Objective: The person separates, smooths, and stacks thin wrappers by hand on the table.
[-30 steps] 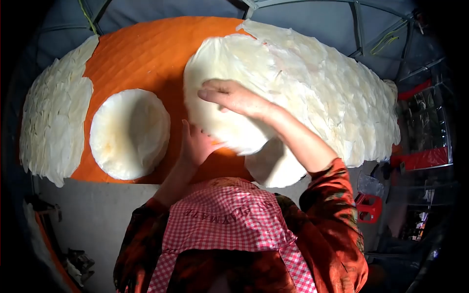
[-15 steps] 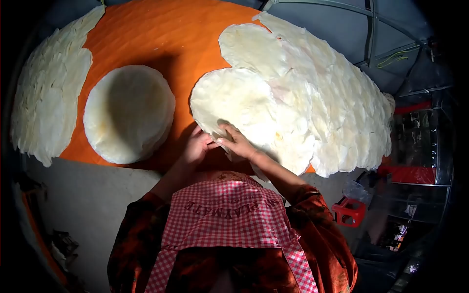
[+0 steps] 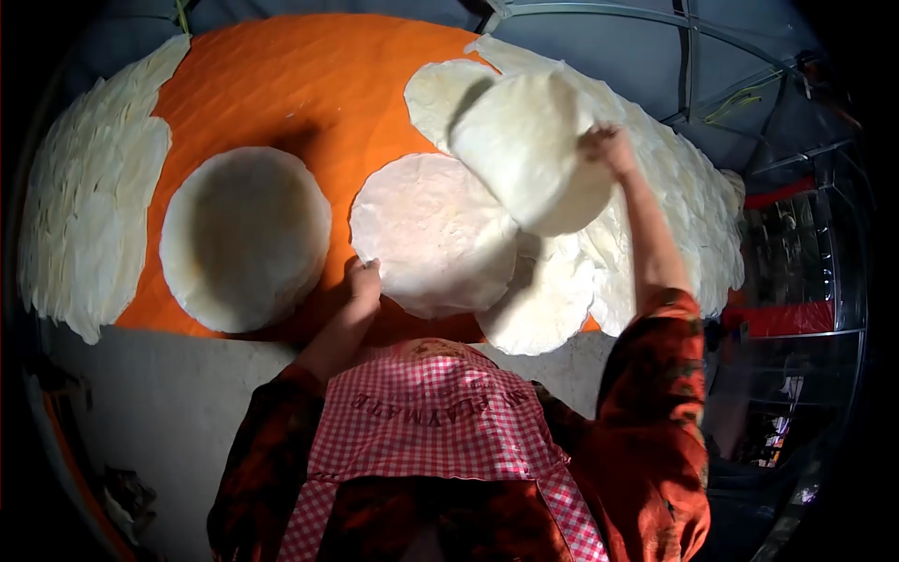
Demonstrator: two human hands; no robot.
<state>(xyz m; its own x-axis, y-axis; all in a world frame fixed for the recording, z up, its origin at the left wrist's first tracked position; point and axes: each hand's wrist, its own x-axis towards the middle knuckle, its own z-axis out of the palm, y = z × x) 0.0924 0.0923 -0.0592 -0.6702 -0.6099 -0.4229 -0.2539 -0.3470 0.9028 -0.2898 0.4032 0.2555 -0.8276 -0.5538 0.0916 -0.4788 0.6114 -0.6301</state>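
Orange cloth [image 3: 281, 84] above a grey floor [image 3: 178, 403], head view. Right hand [image 3: 607, 150]: closed on the edge of a raised disc [image 3: 524, 140]. Left hand [image 3: 363, 283]: thumb over the edge of the middle disc [image 3: 435, 229], apparently pinching it. Step in hand, as judged: parting two discs; next move calls for a steady grip on thin edges. Count: two hands; five distinct discs, including left disc [image 3: 245, 239], upper disc [image 3: 435, 94] and lower disc [image 3: 541, 304]; two overlapping banks, right [image 3: 679, 206] and left [image 3: 80, 206], sheets uncountable.
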